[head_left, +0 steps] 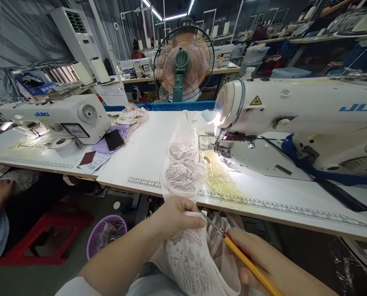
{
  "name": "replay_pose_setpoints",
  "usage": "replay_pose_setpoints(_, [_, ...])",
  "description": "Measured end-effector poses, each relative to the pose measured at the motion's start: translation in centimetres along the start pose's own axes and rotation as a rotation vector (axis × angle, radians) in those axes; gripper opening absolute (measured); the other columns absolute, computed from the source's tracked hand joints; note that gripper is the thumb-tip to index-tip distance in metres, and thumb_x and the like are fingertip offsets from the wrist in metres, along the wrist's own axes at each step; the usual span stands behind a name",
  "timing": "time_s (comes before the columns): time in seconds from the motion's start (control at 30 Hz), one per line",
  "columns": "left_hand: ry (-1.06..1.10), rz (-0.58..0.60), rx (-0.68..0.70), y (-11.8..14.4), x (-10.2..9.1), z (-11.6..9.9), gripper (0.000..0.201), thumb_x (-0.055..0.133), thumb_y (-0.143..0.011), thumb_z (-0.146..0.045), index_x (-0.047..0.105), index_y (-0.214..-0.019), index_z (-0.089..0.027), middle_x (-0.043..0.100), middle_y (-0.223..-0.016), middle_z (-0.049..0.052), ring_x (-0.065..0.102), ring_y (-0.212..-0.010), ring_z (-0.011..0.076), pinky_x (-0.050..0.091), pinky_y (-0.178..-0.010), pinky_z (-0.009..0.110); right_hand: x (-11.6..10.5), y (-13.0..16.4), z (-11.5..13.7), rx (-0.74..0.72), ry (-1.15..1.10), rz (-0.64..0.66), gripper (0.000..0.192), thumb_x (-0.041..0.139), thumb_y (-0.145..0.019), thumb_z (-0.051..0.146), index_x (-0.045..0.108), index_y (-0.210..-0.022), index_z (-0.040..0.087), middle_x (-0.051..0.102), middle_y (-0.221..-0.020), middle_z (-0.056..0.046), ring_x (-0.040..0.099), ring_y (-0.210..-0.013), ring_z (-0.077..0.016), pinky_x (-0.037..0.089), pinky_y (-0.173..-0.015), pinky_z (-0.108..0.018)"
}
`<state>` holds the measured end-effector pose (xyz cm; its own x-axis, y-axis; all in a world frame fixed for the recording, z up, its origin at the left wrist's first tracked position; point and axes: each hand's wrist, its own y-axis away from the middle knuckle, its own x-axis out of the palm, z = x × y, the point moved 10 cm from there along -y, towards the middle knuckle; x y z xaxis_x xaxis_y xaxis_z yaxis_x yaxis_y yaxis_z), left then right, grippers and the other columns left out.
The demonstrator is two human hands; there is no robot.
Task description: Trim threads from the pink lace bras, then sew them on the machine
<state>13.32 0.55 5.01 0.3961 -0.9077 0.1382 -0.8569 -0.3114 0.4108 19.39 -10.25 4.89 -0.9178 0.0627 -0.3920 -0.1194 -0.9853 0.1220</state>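
Lace garment (189,255) at bottom centre of frame, draped off table edge (263,209) into lap. Left hand (174,218) pinches fabric edge between thumb and fingers. Right hand (263,259), lower right, fingers closed around yellow-handled tool (248,263), metal tip (212,224) touching lace beside left thumb. Fabric looks light, soft, limp, open-weave, likely easy to snag; best held near seam, close to tool tip. More lace pieces (183,168) lie on table, centre frame, left of lit sewing machine (294,115). Co-worker's hand (0,193) far left.
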Motion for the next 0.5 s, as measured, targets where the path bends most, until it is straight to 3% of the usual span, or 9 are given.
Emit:
replay_pose_setpoints(0.1, [0.001, -0.001, -0.015, -0.1, 0.0, 0.1, 0.032, 0.076, -0.049, -0.036, 0.057, -0.056, -0.012, 0.049, -0.05, -0.003, 0.04, -0.048, 0.0068, 0.03, -0.049, 0.021, 1.2, -0.1, -0.1, 0.026, 0.061, 0.109, 0.044, 0.043, -0.081, 0.062, 0.037, -0.066, 0.021, 0.041, -0.063, 0.001, 0.035, -0.057, -0.0138, 0.028, -0.052, -0.027])
replay_pose_setpoints(0.23, [-0.017, -0.008, -0.01, -0.1, -0.1, 0.3, 0.03, 0.074, -0.05, -0.035, 0.055, -0.055, -0.012, 0.048, -0.049, -0.003, 0.039, -0.047, 0.0066, 0.029, -0.049, 0.022, 1.7, -0.2, -0.8, 0.025, 0.098, 0.069, 0.039, 0.042, -0.082, 0.055, 0.035, -0.064, 0.021, 0.04, -0.061, 0.001, 0.035, -0.055, -0.0134, 0.028, -0.05, -0.026])
replay_pose_setpoints(0.4, [-0.102, -0.011, 0.029, 0.2, -0.4, 0.1, 0.029, 0.071, -0.056, -0.035, 0.052, -0.056, -0.014, 0.045, -0.049, -0.004, 0.037, -0.046, 0.0066, 0.028, -0.047, 0.021, 0.2, -0.2, -1.7, -0.03, 0.132, -0.127, 0.036, 0.044, -0.082, 0.045, 0.033, -0.059, 0.021, 0.035, -0.055, 0.003, 0.033, -0.049, -0.0119, 0.027, -0.046, -0.025])
replay_pose_setpoints(0.5, [-0.164, -0.019, 0.059, 0.6, -0.5, -0.2, 0.027, 0.068, -0.062, -0.035, 0.049, -0.056, -0.015, 0.041, -0.049, -0.005, 0.035, -0.046, 0.0068, 0.027, -0.047, 0.021, -1.0, 0.4, -1.3, -0.005, 0.041, -0.21, 0.03, 0.046, -0.082, 0.043, 0.04, -0.064, 0.021, 0.04, -0.06, 0.002, 0.038, -0.052, -0.0124, 0.032, -0.048, -0.024])
